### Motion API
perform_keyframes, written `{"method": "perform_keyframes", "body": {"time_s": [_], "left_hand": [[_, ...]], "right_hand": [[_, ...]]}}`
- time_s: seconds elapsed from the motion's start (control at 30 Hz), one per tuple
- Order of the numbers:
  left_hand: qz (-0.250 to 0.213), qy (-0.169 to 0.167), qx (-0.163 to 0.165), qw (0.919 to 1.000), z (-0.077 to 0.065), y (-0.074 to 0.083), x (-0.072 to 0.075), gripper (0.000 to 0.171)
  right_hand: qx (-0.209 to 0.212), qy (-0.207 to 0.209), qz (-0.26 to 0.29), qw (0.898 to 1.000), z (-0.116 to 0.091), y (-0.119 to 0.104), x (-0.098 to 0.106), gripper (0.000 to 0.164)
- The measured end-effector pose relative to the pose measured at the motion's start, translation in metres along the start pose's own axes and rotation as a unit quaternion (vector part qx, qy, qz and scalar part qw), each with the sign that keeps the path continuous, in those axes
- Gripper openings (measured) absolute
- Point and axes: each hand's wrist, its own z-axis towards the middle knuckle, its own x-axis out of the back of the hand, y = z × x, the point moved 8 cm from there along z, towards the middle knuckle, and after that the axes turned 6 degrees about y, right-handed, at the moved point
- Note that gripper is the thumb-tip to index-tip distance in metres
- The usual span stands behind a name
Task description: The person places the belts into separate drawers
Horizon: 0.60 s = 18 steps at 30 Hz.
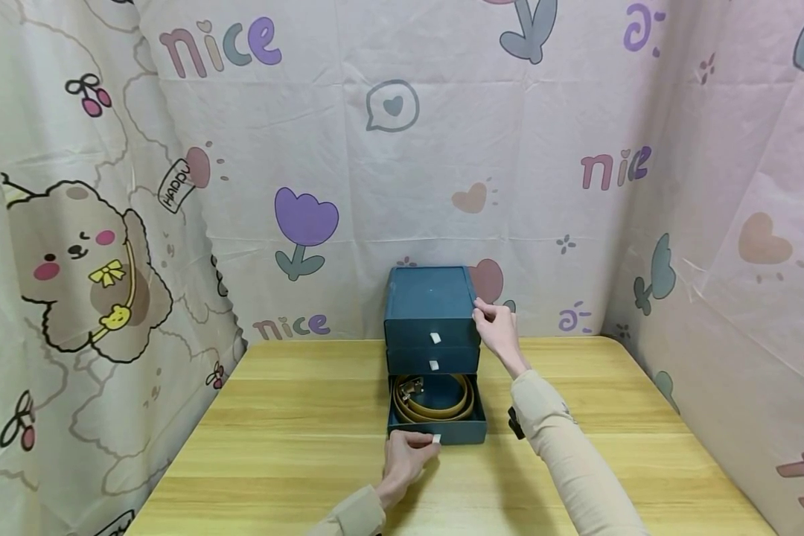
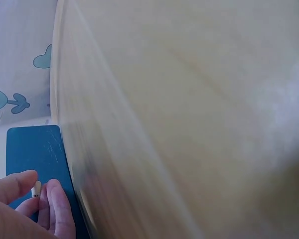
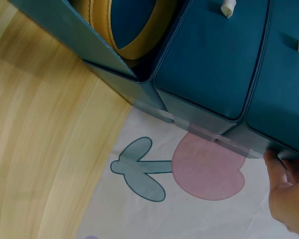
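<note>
A dark blue box of stacked drawers (image 1: 432,292) stands on the table. Its bottom drawer (image 1: 465,433) is pulled out, with a coiled tan leather belt (image 1: 467,402) and its metal buckle inside. At the front of that drawer, my left hand (image 1: 405,460) pinches the small white pull tab (image 2: 37,189) between thumb and fingers. My right hand (image 1: 499,331) touches the upper right side of the box with its fingertips. In the right wrist view, those fingertips (image 3: 273,162) rest against the side wall at the top drawer; part of the hand is cut off by the frame.
Above the pulled-out drawer are two closed drawers, the middle one (image 1: 409,361) and the top one (image 1: 409,333), each with a white tab. The light wooden table (image 1: 295,417) ends at a printed cloth backdrop (image 1: 348,164), and cloth also hangs on both sides.
</note>
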Motion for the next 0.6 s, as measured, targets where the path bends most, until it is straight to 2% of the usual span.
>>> {"method": "perform_keyframes", "body": {"time_s": [0.6], "left_hand": [[-0.023, 0.000, 0.024, 0.9994, 0.0079, -0.0022, -0.0032, 0.016]], "right_hand": [[0.003, 0.002, -0.003, 1.000, 0.0003, -0.0001, -0.0001, 0.039]]}}
